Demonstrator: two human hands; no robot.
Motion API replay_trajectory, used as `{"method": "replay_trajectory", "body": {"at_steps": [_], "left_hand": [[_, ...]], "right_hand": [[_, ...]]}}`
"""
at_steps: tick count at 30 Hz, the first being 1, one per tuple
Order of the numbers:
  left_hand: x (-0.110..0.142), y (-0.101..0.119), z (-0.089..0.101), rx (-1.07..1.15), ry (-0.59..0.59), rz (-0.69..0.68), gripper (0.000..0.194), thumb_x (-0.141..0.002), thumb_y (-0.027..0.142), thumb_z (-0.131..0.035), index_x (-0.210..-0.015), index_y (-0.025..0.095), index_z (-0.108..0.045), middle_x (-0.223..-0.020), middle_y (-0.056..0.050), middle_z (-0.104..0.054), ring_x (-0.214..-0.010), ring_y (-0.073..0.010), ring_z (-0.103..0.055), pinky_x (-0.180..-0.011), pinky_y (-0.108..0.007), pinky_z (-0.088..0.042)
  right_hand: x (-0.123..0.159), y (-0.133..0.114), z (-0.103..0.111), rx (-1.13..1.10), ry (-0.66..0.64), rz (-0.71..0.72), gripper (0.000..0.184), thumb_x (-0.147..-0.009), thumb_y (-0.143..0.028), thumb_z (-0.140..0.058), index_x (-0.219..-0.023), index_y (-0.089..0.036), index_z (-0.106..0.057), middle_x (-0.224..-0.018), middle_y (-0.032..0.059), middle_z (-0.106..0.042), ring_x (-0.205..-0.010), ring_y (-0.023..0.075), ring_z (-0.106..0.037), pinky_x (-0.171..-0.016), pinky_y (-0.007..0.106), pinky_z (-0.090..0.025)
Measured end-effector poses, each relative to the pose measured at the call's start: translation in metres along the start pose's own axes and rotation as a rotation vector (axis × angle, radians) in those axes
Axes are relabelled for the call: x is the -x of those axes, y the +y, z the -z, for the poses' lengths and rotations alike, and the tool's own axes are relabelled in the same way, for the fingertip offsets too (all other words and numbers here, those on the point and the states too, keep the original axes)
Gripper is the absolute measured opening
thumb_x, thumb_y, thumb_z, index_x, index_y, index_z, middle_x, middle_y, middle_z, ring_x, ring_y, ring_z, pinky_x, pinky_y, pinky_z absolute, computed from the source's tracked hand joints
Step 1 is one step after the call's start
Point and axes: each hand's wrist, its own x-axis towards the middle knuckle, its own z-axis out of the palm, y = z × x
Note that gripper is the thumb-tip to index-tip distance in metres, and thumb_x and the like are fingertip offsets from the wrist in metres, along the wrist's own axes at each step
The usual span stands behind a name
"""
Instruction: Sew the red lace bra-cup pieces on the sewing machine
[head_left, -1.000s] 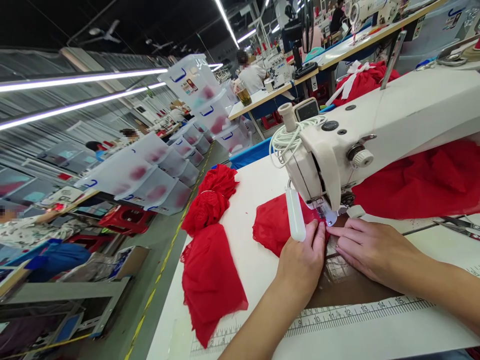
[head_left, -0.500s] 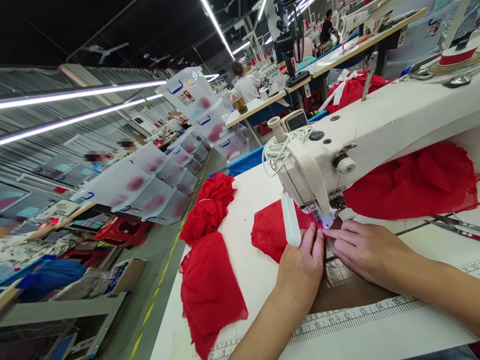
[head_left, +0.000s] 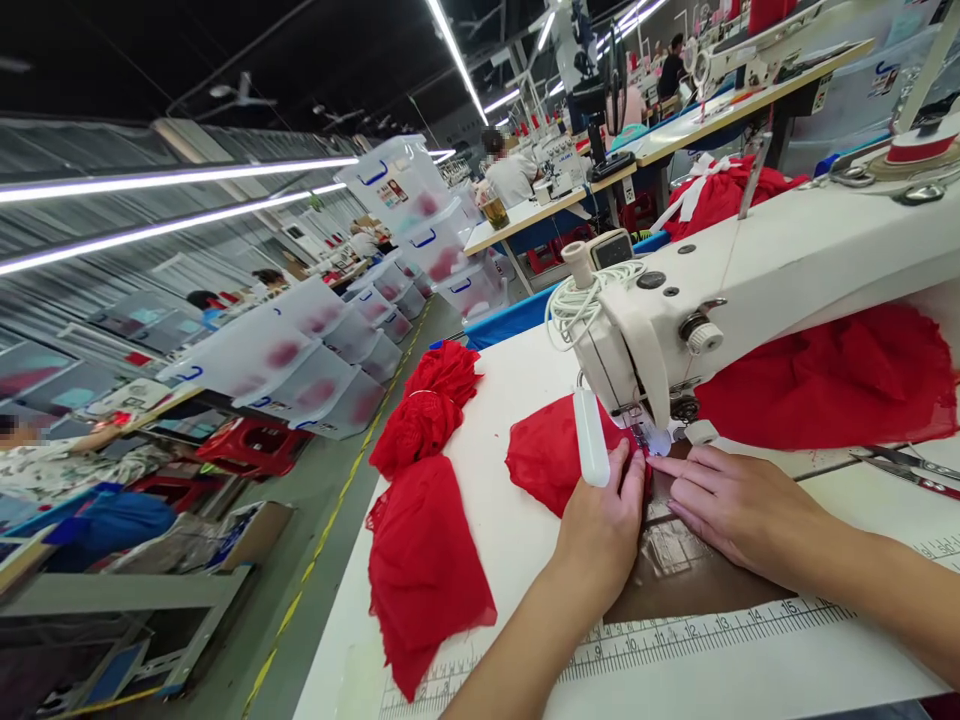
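Observation:
Under the presser foot [head_left: 642, 432] of a white sewing machine [head_left: 810, 265] lies a piece of red fabric [head_left: 547, 452]. My left hand [head_left: 606, 520] is closed on its near edge, fingertips together just in front of the foot. From the right, my right hand [head_left: 739, 505] reaches in, fingers stretched over the brown machine plate [head_left: 697, 585]. One of its fingertips touches the fabric edge beside the needle area. A pale plastic tab [head_left: 592, 440] hangs from the machine head above my left hand. The stitching point is partly hidden by my fingers.
More red fabric [head_left: 431, 550] lies bunched at the table's left. Another red piece [head_left: 832, 385] sits under the machine arm, near scissors [head_left: 911, 468]. A printed ruler [head_left: 675, 640] runs along the front. Stacked clear bins [head_left: 300, 370] and a person [head_left: 514, 172] are beyond.
The view has shifted slightly, so the machine head appears a little further right. Both hands keep nearly the same place by the presser foot, and the red fabric has barely moved.

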Motion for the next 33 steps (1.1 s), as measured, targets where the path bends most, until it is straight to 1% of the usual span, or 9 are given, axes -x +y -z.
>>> {"method": "replay_trajectory", "body": {"at_steps": [6,15,17,21,24,27,29,31,33], "left_hand": [[0.002,0.000,-0.003,0.072,-0.034,0.033,0.042,-0.098,0.003,-0.045,-0.139,0.006,-0.052,-0.143,-0.024,-0.059,-0.125,-0.0285,-0.064,-0.095,-0.041,-0.062],[0.002,0.002,-0.006,0.172,-0.043,0.087,0.046,-0.095,0.001,-0.045,-0.141,0.003,-0.050,-0.147,-0.024,-0.056,-0.135,-0.0286,-0.056,-0.105,-0.042,-0.057],[0.003,0.004,-0.006,0.201,-0.062,0.111,0.049,-0.094,0.001,-0.046,-0.143,0.004,-0.049,-0.149,-0.023,-0.054,-0.137,-0.0284,-0.054,-0.107,-0.044,-0.056],[0.002,0.010,-0.001,0.195,-0.107,0.208,0.056,-0.092,0.000,-0.047,-0.147,0.012,-0.048,-0.153,-0.018,-0.051,-0.144,-0.0300,-0.047,-0.113,-0.054,-0.049],[0.002,0.014,0.006,0.186,-0.153,0.250,0.058,-0.092,0.001,-0.046,-0.148,0.016,-0.048,-0.153,-0.016,-0.052,-0.144,-0.0298,-0.046,-0.115,-0.057,-0.046],[0.012,0.027,0.015,0.182,-0.196,0.265,0.058,-0.091,0.005,-0.049,-0.149,0.014,-0.049,-0.152,-0.018,-0.052,-0.143,-0.0337,-0.048,-0.113,-0.059,-0.047],[0.027,0.044,0.022,0.167,-0.206,0.230,0.058,-0.090,0.010,-0.053,-0.148,0.010,-0.050,-0.152,-0.021,-0.052,-0.142,-0.0388,-0.048,-0.110,-0.060,-0.049],[0.047,0.066,0.031,0.158,-0.174,0.159,0.058,-0.091,0.018,-0.057,-0.147,0.007,-0.049,-0.151,-0.025,-0.051,-0.141,-0.0426,-0.048,-0.106,-0.060,-0.052],[0.065,0.081,0.043,0.180,-0.086,0.093,0.056,-0.095,0.028,-0.056,-0.146,0.006,-0.049,-0.150,-0.028,-0.051,-0.140,-0.0444,-0.048,-0.101,-0.061,-0.055]], "right_hand": [[0.000,0.001,0.002,0.014,0.023,0.021,0.033,-0.103,-0.016,-0.040,-0.081,-0.018,-0.065,-0.111,0.0098,-0.075,-0.083,0.0220,-0.060,-0.064,0.033,-0.050],[0.007,0.003,0.002,-0.044,0.026,0.016,0.028,-0.102,-0.016,-0.044,-0.085,-0.019,-0.066,-0.113,0.0097,-0.074,-0.087,0.0229,-0.062,-0.068,0.035,-0.053],[0.011,0.003,0.000,-0.067,0.037,-0.001,0.030,-0.104,-0.017,-0.041,-0.087,-0.019,-0.066,-0.114,0.0100,-0.074,-0.087,0.0230,-0.063,-0.069,0.035,-0.053],[0.017,0.003,-0.004,-0.102,0.067,-0.045,0.028,-0.104,-0.019,-0.042,-0.096,-0.019,-0.069,-0.117,0.0109,-0.073,-0.091,0.0242,-0.065,-0.072,0.038,-0.055],[0.016,0.005,0.001,-0.120,0.058,-0.047,0.028,-0.105,-0.022,-0.042,-0.099,-0.020,-0.069,-0.117,0.0094,-0.074,-0.091,0.0231,-0.068,-0.073,0.038,-0.057],[0.011,0.008,0.009,-0.127,0.060,-0.018,0.027,-0.106,-0.023,-0.042,-0.103,-0.020,-0.069,-0.114,0.0068,-0.076,-0.089,0.0207,-0.070,-0.072,0.035,-0.058],[0.009,0.009,0.013,-0.120,0.074,-0.012,0.026,-0.106,-0.024,-0.042,-0.099,-0.021,-0.067,-0.113,0.0056,-0.076,-0.087,0.0196,-0.072,-0.071,0.034,-0.058],[0.007,0.009,0.014,-0.106,0.084,-0.022,0.027,-0.107,-0.024,-0.041,-0.093,-0.022,-0.064,-0.113,0.0053,-0.076,-0.085,0.0189,-0.072,-0.071,0.034,-0.057],[0.008,0.008,0.013,-0.096,0.075,-0.024,0.028,-0.107,-0.025,-0.039,-0.092,-0.022,-0.062,-0.114,0.0054,-0.076,-0.083,0.0186,-0.072,-0.069,0.033,-0.057]]}}
